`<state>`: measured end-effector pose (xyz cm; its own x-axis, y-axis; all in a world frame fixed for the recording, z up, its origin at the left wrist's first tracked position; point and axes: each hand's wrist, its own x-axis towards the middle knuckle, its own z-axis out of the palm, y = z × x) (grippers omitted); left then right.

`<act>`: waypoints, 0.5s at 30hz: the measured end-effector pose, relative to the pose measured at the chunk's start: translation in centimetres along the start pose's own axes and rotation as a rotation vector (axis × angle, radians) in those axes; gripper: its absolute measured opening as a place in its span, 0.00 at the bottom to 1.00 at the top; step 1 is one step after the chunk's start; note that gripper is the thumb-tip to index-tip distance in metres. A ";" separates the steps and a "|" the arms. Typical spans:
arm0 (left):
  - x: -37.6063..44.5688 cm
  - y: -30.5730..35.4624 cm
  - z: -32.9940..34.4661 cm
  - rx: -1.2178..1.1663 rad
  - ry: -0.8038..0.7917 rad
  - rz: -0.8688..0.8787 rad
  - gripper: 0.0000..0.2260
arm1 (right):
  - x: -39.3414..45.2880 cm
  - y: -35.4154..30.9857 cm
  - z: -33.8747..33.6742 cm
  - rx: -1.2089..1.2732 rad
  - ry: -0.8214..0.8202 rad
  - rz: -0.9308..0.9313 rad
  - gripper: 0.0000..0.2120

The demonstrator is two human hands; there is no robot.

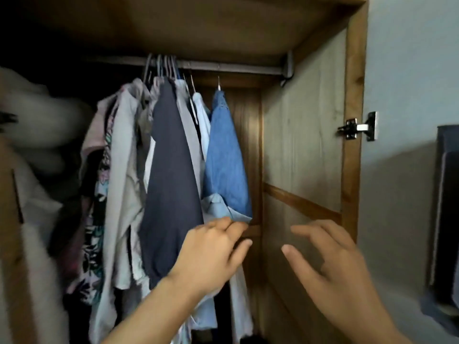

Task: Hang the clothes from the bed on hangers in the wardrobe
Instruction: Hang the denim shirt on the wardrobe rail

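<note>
The wardrobe (352, 120) is of brown wood with a visible grain, and its inner side wall has paler flat panels divided by a wooden strip; a grey metal rail (223, 67) runs under the top board, and a shiny metal hinge (357, 126) sits on the right frame. On the rail hang many clothes on thin hangers (161, 68), pressed close together: a dark navy garment (171, 170) of smooth cloth, a pale grey shirt (124, 170), a patterned garment (96, 219) with leaves, and a light blue shirt (213, 207); last on the right, a little apart from the others, hangs a blue denim garment (226, 155) of thicker, rougher cloth.

The lower edge of the denim garment and the light blue shirt is just above the left hand (213, 252); this grip has its fingers curled, and the fingertips (236, 225) touch the light blue hem, it seems in a pinch, though the picture is blurred there; the right hand (330, 264) is to the right of the clothes, apart from them, before the side panel; its grip is open, fingers spread and only lightly bent, and it holds nothing.
</note>
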<state>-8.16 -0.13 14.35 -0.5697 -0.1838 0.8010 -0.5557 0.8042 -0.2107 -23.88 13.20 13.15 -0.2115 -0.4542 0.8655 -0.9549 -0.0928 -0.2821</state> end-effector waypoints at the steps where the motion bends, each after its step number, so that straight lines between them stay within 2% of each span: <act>1: 1.3 -0.9 -0.6 0.032 0.047 -0.010 0.15 | 1.7 -0.2 0.3 0.012 0.024 -0.018 0.15; 6: 7.7 -5.5 -2.3 0.096 0.208 -0.073 0.15 | 9.6 -0.9 2.7 0.062 0.076 -0.073 0.13; 10: 12.5 -9.0 -1.7 -0.152 0.335 -0.169 0.12 | 15.6 -0.9 5.7 0.091 0.091 -0.100 0.13; 12: 15.0 -11.1 -0.8 -0.133 0.380 -0.136 0.10 | 18.8 -1.0 7.3 0.105 0.105 -0.104 0.12; 15: 19.2 -14.5 0.2 0.062 0.383 0.003 0.13 | 23.9 -1.1 9.5 0.071 0.122 -0.126 0.12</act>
<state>-11.18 -15.50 32.67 -0.3109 0.0521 0.9490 -0.5962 0.7669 -0.2374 -25.96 -5.95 30.26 -0.1194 -0.3242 0.9384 -0.9591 -0.2066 -0.1934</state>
